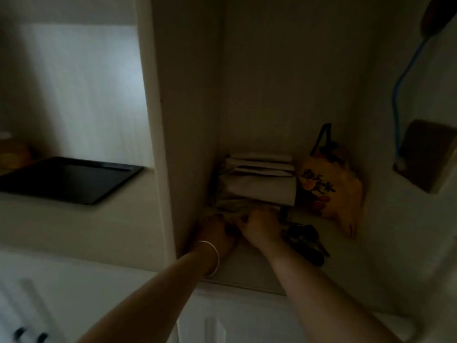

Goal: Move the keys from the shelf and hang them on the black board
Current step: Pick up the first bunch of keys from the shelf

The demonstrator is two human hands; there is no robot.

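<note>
A dark bunch of keys (pixel 305 240) lies on the pale shelf (pixel 249 268) inside a dim alcove. Just left of the keys, my right hand (pixel 259 225) rests on a patterned cloth (pixel 232 206) under the folded stack. My left hand (pixel 217 235), with a thin bangle on the wrist, sits beside it at the alcove's left wall, fingers curled on the same cloth. The frame is too dark and blurred to tell if either hand grips anything. No black board for hanging is clearly visible.
Folded white cloths (pixel 259 181) are stacked at the back of the shelf. A yellow flowered bag (pixel 331 191) leans at the right. A black tray (pixel 66 179) lies on the counter to the left. A blue cord (pixel 398 95) hangs on the right wall.
</note>
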